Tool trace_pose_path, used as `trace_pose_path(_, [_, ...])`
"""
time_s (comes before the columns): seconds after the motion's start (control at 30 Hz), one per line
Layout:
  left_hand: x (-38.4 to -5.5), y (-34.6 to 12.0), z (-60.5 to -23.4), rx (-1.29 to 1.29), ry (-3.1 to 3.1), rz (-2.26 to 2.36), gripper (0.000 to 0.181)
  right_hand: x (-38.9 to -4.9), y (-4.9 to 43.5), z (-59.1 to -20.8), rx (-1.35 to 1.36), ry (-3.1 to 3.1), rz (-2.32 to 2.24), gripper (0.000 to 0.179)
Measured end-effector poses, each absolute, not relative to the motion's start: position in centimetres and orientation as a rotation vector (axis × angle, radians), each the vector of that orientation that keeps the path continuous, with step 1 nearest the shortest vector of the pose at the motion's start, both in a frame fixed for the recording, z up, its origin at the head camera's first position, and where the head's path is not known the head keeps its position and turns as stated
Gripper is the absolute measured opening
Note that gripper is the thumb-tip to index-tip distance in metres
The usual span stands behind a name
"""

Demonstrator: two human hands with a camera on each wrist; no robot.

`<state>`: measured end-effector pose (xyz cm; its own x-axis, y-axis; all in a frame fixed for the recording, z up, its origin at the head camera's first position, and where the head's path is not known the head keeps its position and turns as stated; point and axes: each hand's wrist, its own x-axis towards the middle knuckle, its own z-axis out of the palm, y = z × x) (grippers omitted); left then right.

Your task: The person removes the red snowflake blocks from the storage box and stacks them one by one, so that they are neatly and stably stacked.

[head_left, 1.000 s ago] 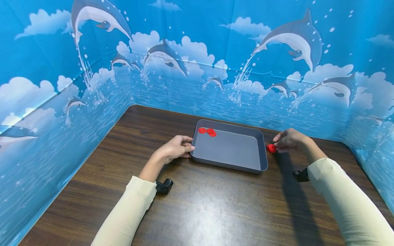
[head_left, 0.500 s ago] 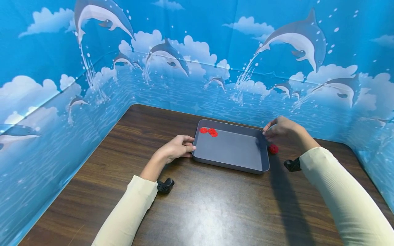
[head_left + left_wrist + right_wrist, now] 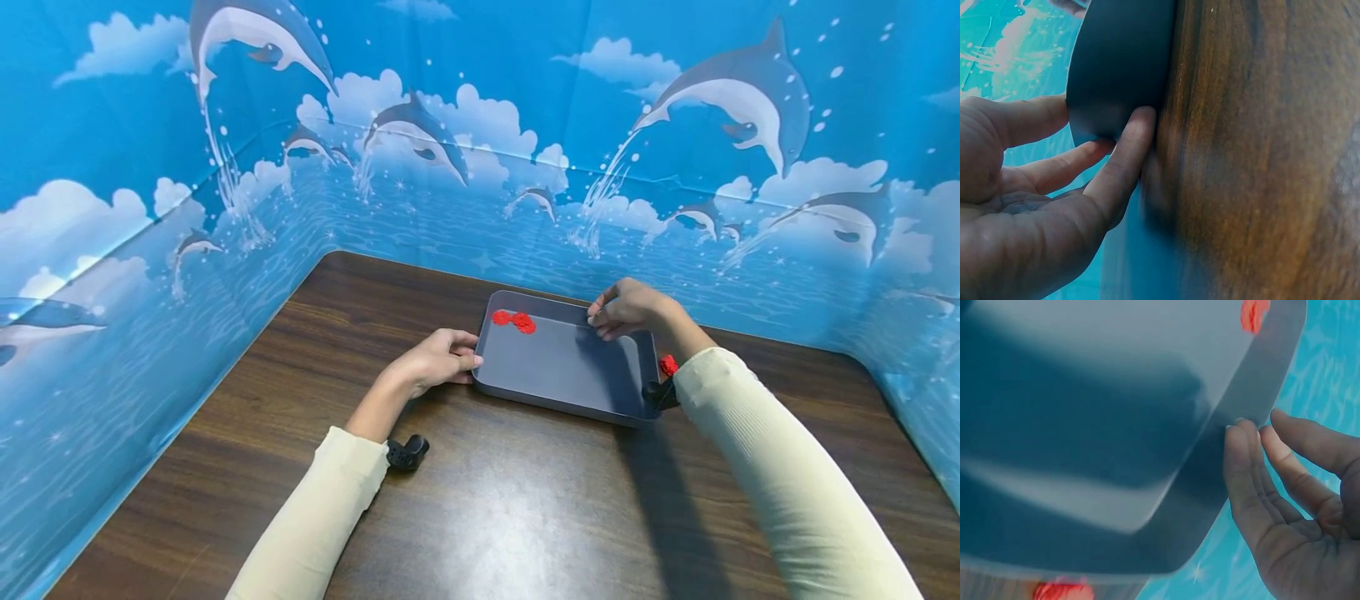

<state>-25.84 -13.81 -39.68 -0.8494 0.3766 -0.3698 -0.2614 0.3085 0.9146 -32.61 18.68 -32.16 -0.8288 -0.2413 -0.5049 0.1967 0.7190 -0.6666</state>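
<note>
A dark grey baking pan (image 3: 555, 367) sits toward the back of the table. My left hand (image 3: 438, 362) grips its left end; in the left wrist view, fingers (image 3: 1138, 125) press the outer wall while another reaches the rim. Over the pan's back right part is my right hand (image 3: 626, 308), fingertips drawn close together. In the right wrist view its fingers (image 3: 1241, 456) overlap the back wall, and I cannot tell whether they hold anything. Several small red scalloped discs (image 3: 523, 322) lie in the pan's back left corner. More red pieces (image 3: 668, 365) sit on the table, right of the pan.
The brown wood-grain table (image 3: 480, 500) spreads toward me. A blue dolphin-print cloth (image 3: 480, 208) hangs behind it and along both sides. Black wrist cameras (image 3: 407, 454) stick out at both cuffs, the right one overlapping the pan's right wall in the head view.
My right hand has moved left, from the red pieces on the table to over the pan. The left hand keeps its hold at the left end. The head view has shifted slightly.
</note>
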Motion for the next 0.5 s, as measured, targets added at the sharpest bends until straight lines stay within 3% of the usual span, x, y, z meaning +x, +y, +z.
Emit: trace_pose_path(0.5, [-25.7, -13.8, -39.6, 0.102, 2.052, 1.592, 0.054, -33.7, 13.4, -34.1, -0.087, 2.287, -1.022, 0.033])
